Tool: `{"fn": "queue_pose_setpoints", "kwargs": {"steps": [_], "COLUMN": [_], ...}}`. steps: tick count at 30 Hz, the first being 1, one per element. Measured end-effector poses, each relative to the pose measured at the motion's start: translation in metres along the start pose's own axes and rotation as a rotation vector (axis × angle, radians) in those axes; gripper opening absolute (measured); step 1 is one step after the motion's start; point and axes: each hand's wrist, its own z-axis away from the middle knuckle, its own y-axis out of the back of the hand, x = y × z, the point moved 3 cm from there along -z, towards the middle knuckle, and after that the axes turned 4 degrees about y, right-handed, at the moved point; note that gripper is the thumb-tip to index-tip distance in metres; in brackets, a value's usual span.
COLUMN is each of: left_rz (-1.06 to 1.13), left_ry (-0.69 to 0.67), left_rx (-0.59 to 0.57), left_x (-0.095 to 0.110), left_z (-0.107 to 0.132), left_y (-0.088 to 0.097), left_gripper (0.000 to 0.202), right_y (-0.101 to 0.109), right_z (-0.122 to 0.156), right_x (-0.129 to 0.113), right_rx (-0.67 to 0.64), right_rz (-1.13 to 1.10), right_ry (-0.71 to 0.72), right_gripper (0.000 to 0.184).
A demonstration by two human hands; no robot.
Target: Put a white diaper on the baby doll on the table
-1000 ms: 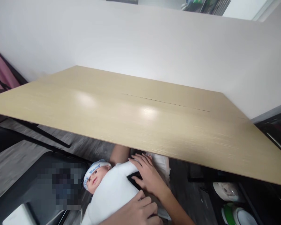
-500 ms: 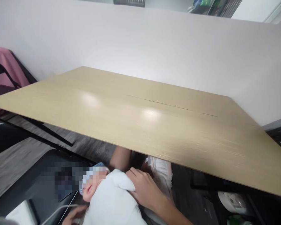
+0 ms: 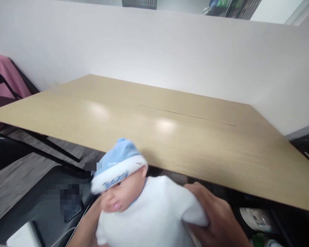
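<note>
i see the baby doll in a white garment upright, just in front of the near edge of the pale wooden surface and not resting on it. its long axis runs bottom to top, the head in a blue-and-white knitted cap uppermost and tipped left. my right hand sits on its right side, fingers clamped on the white sleeve. my left hand is low on the left against the doll; blur hides whether it grips.

Blue-and-white cap, white doll shirt, pale wood-grain table.
</note>
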Motion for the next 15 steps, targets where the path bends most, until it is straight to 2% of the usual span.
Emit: {"fn": "queue_pose_setpoints", "kwargs": {"steps": [1, 3, 6, 10, 12, 15], "left_rz": [0.026, 0.067, 0.028, -0.135, -0.197, -0.234], "left_ry": [-0.042, -0.156, -0.299, -0.324, -0.321, -0.324], "left_rx": [-0.025, -0.123, -0.277, -0.293, -0.298, -0.314], "left_x": [0.006, 0.021, 0.047, 0.065, 0.062, 0.052], "left_z": [0.005, 0.001, -0.038, -0.102, -0.122, -0.139], "left_y": [0.009, 0.027, 0.039, 0.027, 0.018, 0.012], "left_gripper": [0.051, 0.061, 0.068, 0.06, 0.058, 0.053], "right_y": [0.013, 0.033, 0.049, 0.05, 0.045, 0.037], "right_z": [0.001, 0.0, -0.008, -0.017, -0.017, -0.015], "right_x": [0.007, 0.023, 0.048, 0.079, 0.092, 0.111], "right_rx": [0.053, 0.153, 0.267, 0.35, 0.352, 0.372], "right_rz": [0.026, 0.1, 0.205, 0.29, 0.324, 0.386], "right_ry": [-0.035, -0.09, -0.16, -0.192, -0.196, -0.235], "right_gripper": [0.029, 0.034, 0.036, 0.036, 0.034, 0.035]}}
